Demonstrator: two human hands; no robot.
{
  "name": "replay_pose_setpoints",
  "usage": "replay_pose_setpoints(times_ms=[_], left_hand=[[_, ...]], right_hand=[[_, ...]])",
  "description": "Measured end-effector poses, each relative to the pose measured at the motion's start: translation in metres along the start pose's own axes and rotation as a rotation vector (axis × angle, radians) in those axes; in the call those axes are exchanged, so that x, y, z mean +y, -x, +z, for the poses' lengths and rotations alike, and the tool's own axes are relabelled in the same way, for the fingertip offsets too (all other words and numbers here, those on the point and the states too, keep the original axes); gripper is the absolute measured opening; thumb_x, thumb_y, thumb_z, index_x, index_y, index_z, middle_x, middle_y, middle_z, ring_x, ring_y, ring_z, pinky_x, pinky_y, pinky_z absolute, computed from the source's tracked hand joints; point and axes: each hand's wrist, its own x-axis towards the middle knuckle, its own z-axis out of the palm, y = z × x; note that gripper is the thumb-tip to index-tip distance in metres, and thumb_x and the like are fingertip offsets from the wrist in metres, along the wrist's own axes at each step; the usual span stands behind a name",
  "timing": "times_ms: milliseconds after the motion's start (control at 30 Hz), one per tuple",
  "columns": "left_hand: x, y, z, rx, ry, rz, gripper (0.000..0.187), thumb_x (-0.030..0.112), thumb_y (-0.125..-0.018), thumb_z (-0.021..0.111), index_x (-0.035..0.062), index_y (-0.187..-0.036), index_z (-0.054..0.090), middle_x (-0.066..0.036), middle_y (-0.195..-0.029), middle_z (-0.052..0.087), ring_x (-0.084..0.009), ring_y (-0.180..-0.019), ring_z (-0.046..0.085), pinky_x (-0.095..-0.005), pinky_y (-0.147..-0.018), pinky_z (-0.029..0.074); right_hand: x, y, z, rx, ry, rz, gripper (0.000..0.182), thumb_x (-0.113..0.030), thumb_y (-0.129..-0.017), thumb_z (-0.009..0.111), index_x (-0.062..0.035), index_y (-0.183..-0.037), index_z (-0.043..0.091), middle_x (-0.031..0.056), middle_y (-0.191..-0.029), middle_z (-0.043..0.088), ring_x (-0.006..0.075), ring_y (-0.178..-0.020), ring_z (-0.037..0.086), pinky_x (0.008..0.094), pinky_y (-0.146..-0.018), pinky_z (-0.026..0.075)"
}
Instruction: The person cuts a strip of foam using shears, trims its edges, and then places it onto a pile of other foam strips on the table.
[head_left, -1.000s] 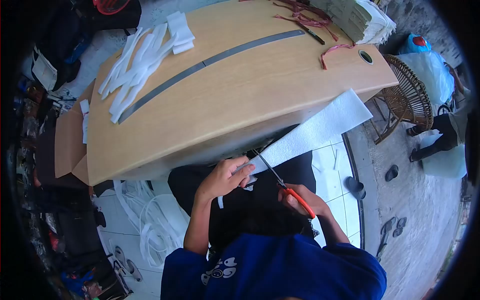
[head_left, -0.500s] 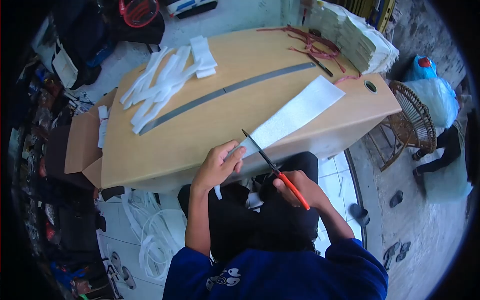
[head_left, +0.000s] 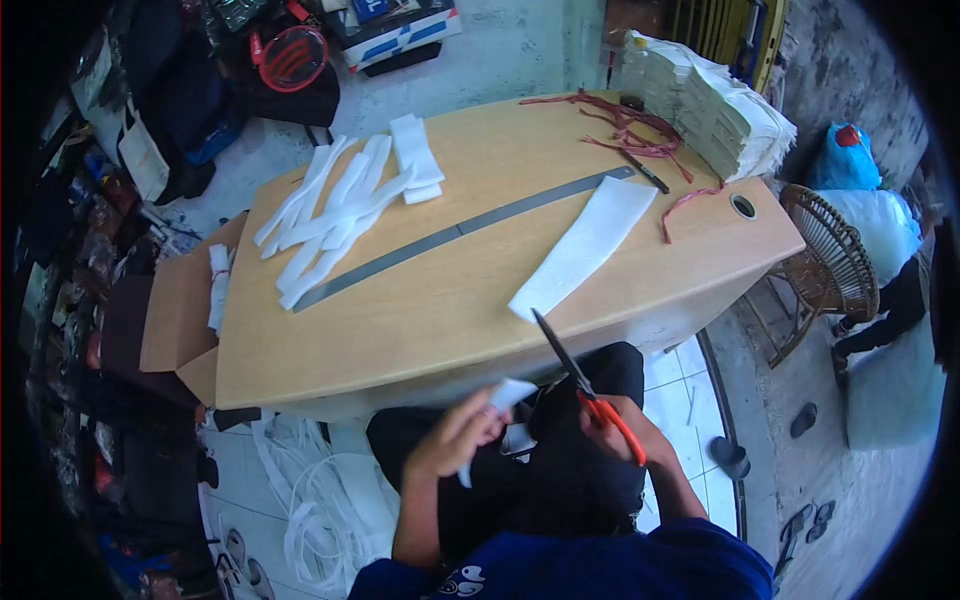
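Note:
My left hand (head_left: 458, 436), slightly blurred, is closed on a short piece of white foam sheet (head_left: 512, 393) over my lap. In my right hand (head_left: 618, 432) is a pair of scissors (head_left: 590, 385) with red handles, its dark blades pointing up and left. The scissor tips lie close to the lower end of a wide white foam strip (head_left: 590, 243) on the table. Left of that strip, a long steel ruler (head_left: 455, 231) crosses the tabletop diagonally.
Several narrow white strips (head_left: 340, 200) lie at the table's (head_left: 400, 330) left. Red ties (head_left: 640, 135), a pen (head_left: 645, 172) and a stack of white sheets (head_left: 715, 105) occupy the back right. An open cardboard box (head_left: 180, 310) stands left; white offcuts (head_left: 325, 500) lie on the floor.
The foam piece in my left hand is now separate from the wide strip, which lies on the table. My left hand has moved down towards my lap; the scissors have drawn back slightly.

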Motion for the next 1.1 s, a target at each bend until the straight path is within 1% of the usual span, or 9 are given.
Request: replay_pose_setpoints(times_ms=[67,133,267,433,567,767,967,1033,1100], left_hand=[[-0.033,-0.017,0.023,-0.147,-0.025,0.013,0.044,0.019,-0.098,0.037,0.0068,-0.14,0.034,-0.003,-0.098,0.048,-0.0074,-0.076,0.043,-0.022,-0.067,0.042],[-0.051,-0.042,0.059,-0.21,-0.026,0.102,0.046,0.023,-0.099,0.036,0.0067,-0.142,0.032,-0.007,-0.104,0.047,-0.0116,-0.086,0.044,-0.0247,-0.078,0.041],[-0.108,-0.114,0.131,-0.12,-0.291,0.429,0.068,0.046,-0.097,0.034,-0.0047,-0.142,0.022,-0.017,-0.119,0.043,-0.0275,-0.11,0.041,-0.0363,-0.1,0.029],[-0.143,-0.142,0.16,0.025,-0.379,0.589,0.065,0.043,-0.097,0.035,-0.0058,-0.139,0.028,-0.023,-0.129,0.042,-0.0325,-0.128,0.033,-0.0378,-0.109,0.019],[-0.044,-0.1,0.119,0.122,-0.474,0.507,0.037,0.012,-0.09,0.053,-0.0018,-0.124,0.048,-0.023,-0.124,0.047,-0.0372,-0.117,0.046,-0.0396,-0.101,0.036],[0.059,-0.101,0.049,0.783,-0.947,0.627,0.033,0.017,-0.089,0.057,-0.0005,-0.116,0.053,-0.02,-0.111,0.057,-0.0368,-0.105,0.052,-0.0405,-0.093,0.04],[0.051,-0.134,0.004,0.48,-0.955,0.339,0.04,0.022,-0.085,0.063,-0.002,-0.116,0.053,-0.015,-0.09,0.058,-0.0236,-0.077,0.057,-0.0349,-0.069,0.047],[0.051,-0.129,0.003,0.367,-0.925,0.247,0.034,0.021,-0.085,0.065,-0.003,-0.106,0.054,-0.008,-0.079,0.056,-0.0136,-0.062,0.049,-0.0291,-0.056,0.042],[0.057,-0.115,0.006,0.311,-0.824,0.162,0.029,0.022,-0.086,0.063,-0.0024,-0.099,0.054,-0.009,-0.079,0.056,-0.0148,-0.065,0.052,-0.0305,-0.058,0.043]], right_hand=[[0.003,0.02,0.0,0.046,-0.131,0.033,0.068,-0.07,-0.078,0.05,-0.0035,-0.09,0.05,0.0002,-0.072,0.043,0.0068,-0.062,0.039,0.0242,-0.054,0.033],[0.001,0.039,-0.004,0.132,-0.193,0.038,0.075,-0.074,-0.078,0.044,-0.0041,-0.106,0.044,-0.0019,-0.074,0.036,0.0064,-0.06,0.033,0.0219,-0.052,0.028],[-0.004,0.062,-0.013,0.277,-0.149,0.104,0.079,-0.078,-0.079,0.034,-0.0038,-0.103,0.047,-0.0012,-0.075,0.039,0.0067,-0.061,0.034,0.0222,-0.052,0.028],[0.005,0.075,-0.028,0.344,-0.01,0.08,0.08,-0.079,-0.078,0.033,-0.0031,-0.096,0.049,-0.002,-0.072,0.039,0.0082,-0.06,0.036,0.0232,-0.052,0.029],[0.017,0.074,-0.024,0.365,-0.061,0.153,0.079,-0.079,-0.076,0.038,-0.0036,-0.096,0.048,-0.0022,-0.072,0.043,0.0073,-0.059,0.039,0.0221,-0.051,0.031],[0.019,0.049,-0.011,0.308,0.014,0.067,0.073,-0.07,-0.08,0.045,0.0003,-0.099,0.049,0.0039,-0.075,0.049,0.013,-0.068,0.049,0.0267,-0.061,0.041],[0.023,0.03,0.013,0.246,0.09,0.031,0.057,-0.053,-0.086,0.053,0.0026,-0.098,0.05,0.0147,-0.08,0.056,0.0258,-0.077,0.057,0.0359,-0.072,0.045],[0.02,0.026,0.023,0.262,0.051,0.107,0.08,-0.075,-0.077,0.045,0.0019,-0.099,0.048,0.0046,-0.077,0.048,0.0124,-0.07,0.047,0.0268,-0.063,0.04],[0.026,0.024,0.03,0.263,0.033,0.114,0.079,-0.074,-0.079,0.045,0.0019,-0.101,0.047,0.0046,-0.077,0.048,0.0127,-0.071,0.048,0.0273,-0.064,0.041]])
